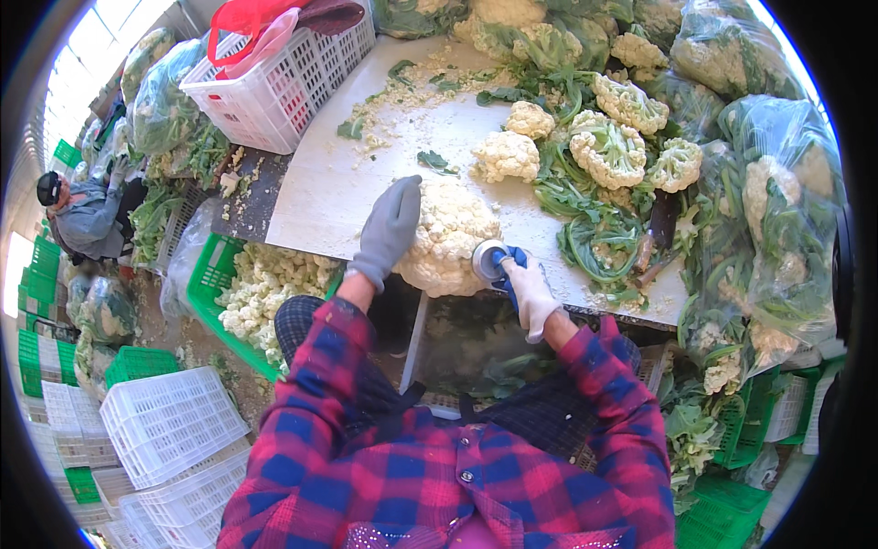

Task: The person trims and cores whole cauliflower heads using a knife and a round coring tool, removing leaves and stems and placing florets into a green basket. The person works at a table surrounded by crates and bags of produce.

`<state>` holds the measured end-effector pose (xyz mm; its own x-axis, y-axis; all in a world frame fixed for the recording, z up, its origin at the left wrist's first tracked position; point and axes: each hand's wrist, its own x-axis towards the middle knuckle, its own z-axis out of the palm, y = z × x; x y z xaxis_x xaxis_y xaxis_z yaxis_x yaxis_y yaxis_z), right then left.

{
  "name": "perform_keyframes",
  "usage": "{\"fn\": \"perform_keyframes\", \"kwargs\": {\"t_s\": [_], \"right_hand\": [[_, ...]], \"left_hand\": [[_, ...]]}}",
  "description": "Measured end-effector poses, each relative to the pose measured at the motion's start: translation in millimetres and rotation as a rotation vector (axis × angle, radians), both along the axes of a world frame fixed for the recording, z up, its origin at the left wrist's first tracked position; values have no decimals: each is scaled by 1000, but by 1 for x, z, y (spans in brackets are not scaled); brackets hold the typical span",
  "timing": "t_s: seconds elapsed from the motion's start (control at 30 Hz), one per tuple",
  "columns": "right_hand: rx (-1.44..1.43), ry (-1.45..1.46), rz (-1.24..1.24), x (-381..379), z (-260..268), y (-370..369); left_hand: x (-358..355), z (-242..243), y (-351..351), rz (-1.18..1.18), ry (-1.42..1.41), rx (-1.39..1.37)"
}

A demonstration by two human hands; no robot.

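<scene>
A large cauliflower head (449,237) rests on the white board at its near edge. My left hand (391,226), in a grey glove, lies flat against the left side of the head, fingers together and pointing away from me. My right hand (525,281), in a white and blue glove, grips a blue-handled tool with a round metal ring (488,261), which touches the head's right side. The tool's exact kind cannot be told. Beyond my hands, small cauliflower pieces (507,156) and a torn leaf (436,162) lie on the board.
Trimmed florets and leaves (607,147) are heaped at right, beside bagged cauliflowers (782,206). A green crate of florets (206,281) stands below left. A white crate (240,110) holds a red bag. A knife-like tool (664,219) lies among leaves. A person (89,213) sits far left.
</scene>
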<state>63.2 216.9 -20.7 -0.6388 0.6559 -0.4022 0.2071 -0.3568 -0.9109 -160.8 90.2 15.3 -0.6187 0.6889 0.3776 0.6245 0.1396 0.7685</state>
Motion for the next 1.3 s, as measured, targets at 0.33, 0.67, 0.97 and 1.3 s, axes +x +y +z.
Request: {"fn": "perform_keyframes", "kwargs": {"t_s": [0.33, 0.67, 0.97, 1.3], "right_hand": [[722, -461, 600, -32, 110, 1], [609, -370, 722, -117, 102, 78], [310, -315, 581, -131, 85, 96], [148, -100, 379, -53, 52, 88]], "left_hand": [[20, -23, 4, 184, 304, -88], [20, -17, 4, 126, 305, -72], [20, -14, 2, 123, 290, -83], [22, -19, 0, 80, 331, -91]]}}
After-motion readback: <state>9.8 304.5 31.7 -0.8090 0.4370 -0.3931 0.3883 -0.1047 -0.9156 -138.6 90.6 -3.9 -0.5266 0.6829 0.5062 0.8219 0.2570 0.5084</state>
